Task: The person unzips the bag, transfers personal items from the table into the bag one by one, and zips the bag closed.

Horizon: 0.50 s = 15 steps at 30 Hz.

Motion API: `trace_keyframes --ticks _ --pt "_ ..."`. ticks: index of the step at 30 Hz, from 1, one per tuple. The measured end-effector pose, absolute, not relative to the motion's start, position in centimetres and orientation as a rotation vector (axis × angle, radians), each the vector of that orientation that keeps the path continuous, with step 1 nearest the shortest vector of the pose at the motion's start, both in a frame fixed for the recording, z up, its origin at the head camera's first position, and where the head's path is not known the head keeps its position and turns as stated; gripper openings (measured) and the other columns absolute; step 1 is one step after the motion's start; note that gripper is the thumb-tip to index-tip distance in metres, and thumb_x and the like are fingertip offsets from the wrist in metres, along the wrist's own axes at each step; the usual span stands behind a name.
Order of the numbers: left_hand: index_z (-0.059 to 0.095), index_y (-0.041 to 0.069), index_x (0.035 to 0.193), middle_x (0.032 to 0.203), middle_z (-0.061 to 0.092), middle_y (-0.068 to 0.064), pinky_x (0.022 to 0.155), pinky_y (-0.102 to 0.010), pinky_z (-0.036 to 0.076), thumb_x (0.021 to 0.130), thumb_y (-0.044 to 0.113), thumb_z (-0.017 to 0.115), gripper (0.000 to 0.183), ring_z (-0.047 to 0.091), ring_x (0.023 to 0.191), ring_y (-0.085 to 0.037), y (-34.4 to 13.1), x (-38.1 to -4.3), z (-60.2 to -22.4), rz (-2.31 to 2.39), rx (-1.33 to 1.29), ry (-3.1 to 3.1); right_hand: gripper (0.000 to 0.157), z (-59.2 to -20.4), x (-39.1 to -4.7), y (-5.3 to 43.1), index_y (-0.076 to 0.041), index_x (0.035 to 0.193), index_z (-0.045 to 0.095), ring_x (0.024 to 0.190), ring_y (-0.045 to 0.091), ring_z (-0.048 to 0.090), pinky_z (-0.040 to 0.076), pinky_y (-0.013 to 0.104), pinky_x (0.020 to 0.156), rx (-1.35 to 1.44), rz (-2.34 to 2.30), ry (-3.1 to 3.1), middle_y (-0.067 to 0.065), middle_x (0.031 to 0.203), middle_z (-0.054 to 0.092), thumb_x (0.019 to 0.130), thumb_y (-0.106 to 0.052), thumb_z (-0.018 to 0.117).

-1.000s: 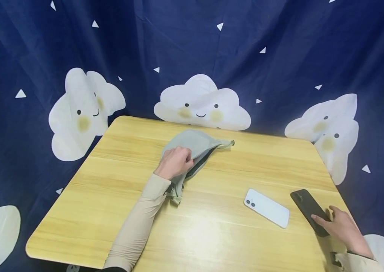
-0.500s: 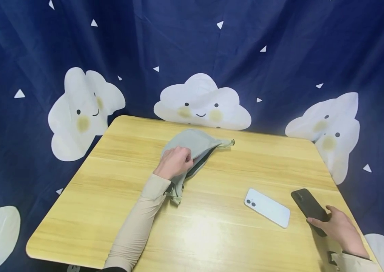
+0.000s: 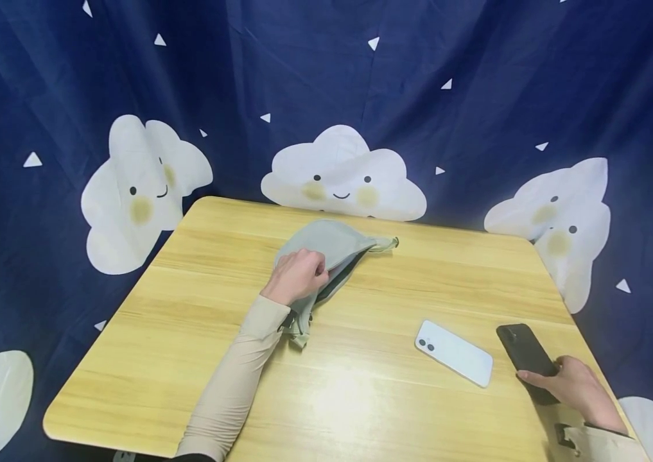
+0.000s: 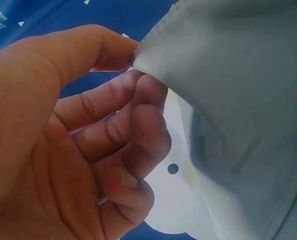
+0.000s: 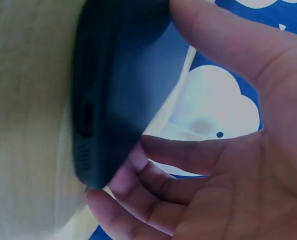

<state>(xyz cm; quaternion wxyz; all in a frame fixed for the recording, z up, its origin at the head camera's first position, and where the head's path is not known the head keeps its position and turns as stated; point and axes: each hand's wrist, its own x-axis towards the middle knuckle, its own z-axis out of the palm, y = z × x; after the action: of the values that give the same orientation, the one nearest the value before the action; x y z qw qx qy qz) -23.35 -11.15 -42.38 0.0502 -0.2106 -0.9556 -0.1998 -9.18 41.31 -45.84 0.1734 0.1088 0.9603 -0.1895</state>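
Observation:
My left hand [image 3: 298, 276] pinches the edge of a pale grey-green fabric bag [image 3: 326, 237] on the table. The bag's mouth gapes towards the right, its inside dark. In the left wrist view, the thumb and forefinger of my left hand [image 4: 83, 120] meet on the bag's rim [image 4: 163, 67]. At the table's right side, my right hand [image 3: 577, 388] grips the lower half of a black phone [image 3: 525, 350]. In the right wrist view, the thumb and fingers of my right hand [image 5: 223, 165] lie on opposite sides of the phone [image 5: 123, 90], near its port end.
A white phone [image 3: 454, 353] lies back up between the bag and the black phone. The wooden table [image 3: 158, 359] has rounded corners. A dark blue curtain [image 3: 314, 64] with cloud prints hangs right behind it.
My right thumb has moved left across the black phone to its left side, and the hand now grips it. The phone has turned slightly. My left hand and the bag stay put.

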Motion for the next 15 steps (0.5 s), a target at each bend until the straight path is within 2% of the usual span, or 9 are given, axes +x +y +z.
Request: trace_keyframes --ticks 2,7,10,13,15 --pt "0.044 0.02 0.063 0.061 0.039 0.007 0.051 -0.029 0.03 0.086 0.014 0.065 0.032 0.038 0.056 -0.011 -11.2 -23.4 -42.5 -0.606 -0.641 -2.912 0.077 -45.9 -9.1 41.3 0.016 0.105 0.061 0.074 0.022 0.052 0.041 0.033 0.062 0.322 -0.557 2.709 0.008 0.081 0.056 0.089 -0.057 0.073" --pt "0.051 0.019 0.065 0.063 0.048 0.006 0.051 -0.029 0.033 0.086 0.016 0.066 0.027 0.045 0.058 -0.012 -11.2 -23.2 -42.9 -0.594 -0.631 -2.93 0.069 -46.3 -8.7 41.5 0.011 0.102 0.062 0.073 0.019 0.053 0.043 0.033 0.063 0.33 -0.597 2.671 0.005 0.081 0.06 0.091 -0.056 0.07" --pt "0.051 0.019 0.065 0.063 0.048 0.006 0.051 -0.029 0.033 0.086 0.015 0.065 0.026 0.045 0.058 -0.012 -11.2 -23.1 -43.0 -0.592 -0.626 -2.935 0.06 -46.5 -8.5 41.7 0.003 0.093 0.061 0.073 0.017 0.05 0.041 0.03 0.063 0.326 -0.61 2.637 0.001 0.078 0.054 0.094 -0.057 0.066" --pt "0.049 0.019 0.064 0.063 0.047 0.006 0.051 -0.029 0.032 0.086 0.014 0.065 0.027 0.043 0.057 -0.012 -11.2 -23.1 -43.0 -0.596 -0.624 -2.936 0.054 -46.7 -8.4 42.2 0.001 0.095 0.064 0.078 0.015 0.051 0.042 0.028 0.065 0.304 -0.657 2.613 0.001 0.083 0.057 0.098 -0.053 0.063" --pt "0.049 0.019 0.064 0.062 0.046 0.006 0.051 -0.029 0.032 0.086 0.014 0.065 0.028 0.043 0.057 -0.012 -11.3 -23.1 -43.0 -0.595 -0.623 -2.937 0.057 -46.9 -8.2 42.6 0.006 0.105 0.066 0.081 0.014 0.054 0.044 0.027 0.067 0.309 -0.699 2.595 0.004 0.089 0.063 0.1 -0.05 0.061"
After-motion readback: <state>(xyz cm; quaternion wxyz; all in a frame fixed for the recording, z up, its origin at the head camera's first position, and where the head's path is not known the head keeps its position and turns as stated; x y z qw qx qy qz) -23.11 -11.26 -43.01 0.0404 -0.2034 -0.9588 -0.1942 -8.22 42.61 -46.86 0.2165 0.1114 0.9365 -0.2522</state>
